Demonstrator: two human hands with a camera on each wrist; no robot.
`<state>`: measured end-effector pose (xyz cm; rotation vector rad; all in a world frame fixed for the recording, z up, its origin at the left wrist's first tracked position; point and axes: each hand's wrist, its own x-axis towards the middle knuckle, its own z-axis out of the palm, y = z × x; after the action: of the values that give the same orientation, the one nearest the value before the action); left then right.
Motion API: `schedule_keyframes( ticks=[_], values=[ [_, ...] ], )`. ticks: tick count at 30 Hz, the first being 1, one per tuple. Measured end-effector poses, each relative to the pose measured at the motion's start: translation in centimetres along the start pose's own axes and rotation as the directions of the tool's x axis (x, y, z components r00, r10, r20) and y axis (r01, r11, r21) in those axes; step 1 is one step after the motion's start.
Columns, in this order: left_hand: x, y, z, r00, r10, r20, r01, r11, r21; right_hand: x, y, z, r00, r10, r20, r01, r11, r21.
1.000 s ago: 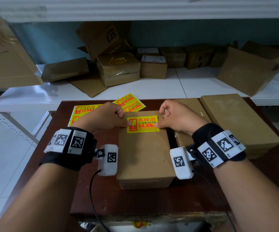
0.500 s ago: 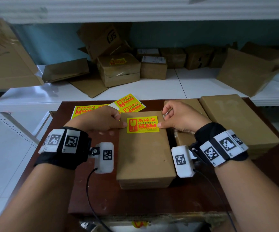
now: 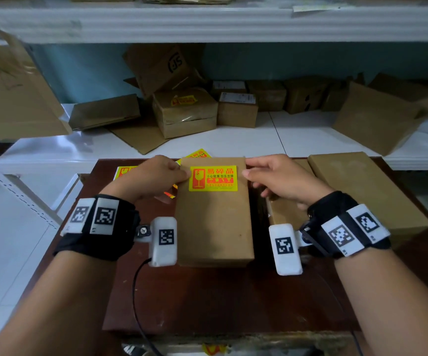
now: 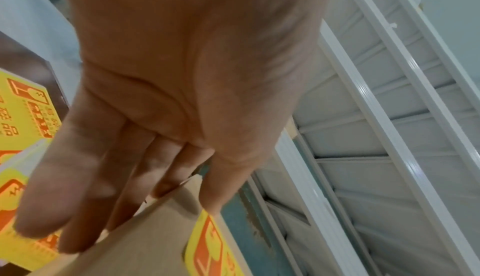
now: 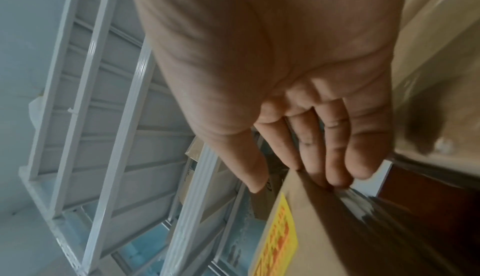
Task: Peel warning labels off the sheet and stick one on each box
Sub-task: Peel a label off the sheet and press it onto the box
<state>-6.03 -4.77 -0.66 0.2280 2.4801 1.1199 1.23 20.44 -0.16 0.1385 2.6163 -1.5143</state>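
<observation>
The box (image 3: pixel 214 214) is seen lying flat on the dark bench (image 3: pixel 207 291), with the yellow warning label (image 3: pixel 213 178) stuck flat near its far end. The left hand (image 3: pixel 156 177) is held at the box's left edge, thumb tip right at the label's left edge, fingers (image 4: pixel 85 177) stretched fairly straight down along the box's side, nothing pinched. The right hand (image 3: pixel 279 179) is set at the far right corner, fingers (image 5: pixel 335 157) extended and touching the box's right side, thumb apart from the cardboard, so also relaxed and gripping nothing.

Most of the label sheet (image 3: pixel 125 172) is covered by the left hand and the box; only yellow bits can be made out. A second box (image 3: pixel 284 214) is mostly hidden under the right wrist, just beside a third box (image 3: pixel 362 191). Both wrist views are smeared by blur, so the label print can't be read there.
</observation>
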Motion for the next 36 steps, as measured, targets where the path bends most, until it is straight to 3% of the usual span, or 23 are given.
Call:
schedule_keyframes(
  ticks=[5,10,14,17,25,36],
  values=[
    [-0.7,0.9,-0.4,0.983,0.126,-0.133,-0.144,0.980,-0.136,0.0,-0.7,0.1,0.984,-0.136,-0.119,0.156,0.972,0.178],
    [-0.6,1.2,1.0,0.946,0.272,-0.175,-0.301,0.938,-0.170,0.7,-0.4,1.6,0.959,-0.114,-0.261,0.195,0.932,0.307],
    [-0.7,1.6,3.0,0.943,0.290,-0.163,-0.323,0.915,-0.241,1.2,0.1,2.9,0.957,-0.139,-0.253,0.230,0.896,0.380],
    [-0.7,1.9,4.0,0.937,0.245,-0.250,-0.308,0.916,-0.259,1.1,0.1,3.2,0.948,-0.167,-0.270,0.259,0.898,0.355],
    [0.3,0.8,4.6,0.858,0.235,-0.456,-0.370,0.900,-0.232,1.5,0.4,3.7,0.944,-0.172,-0.280,0.264,0.905,0.334],
    [0.7,0.5,3.8,0.941,0.182,-0.284,-0.300,0.838,-0.456,1.5,0.7,3.4,0.949,-0.129,-0.287,0.216,0.930,0.298]
  ],
)
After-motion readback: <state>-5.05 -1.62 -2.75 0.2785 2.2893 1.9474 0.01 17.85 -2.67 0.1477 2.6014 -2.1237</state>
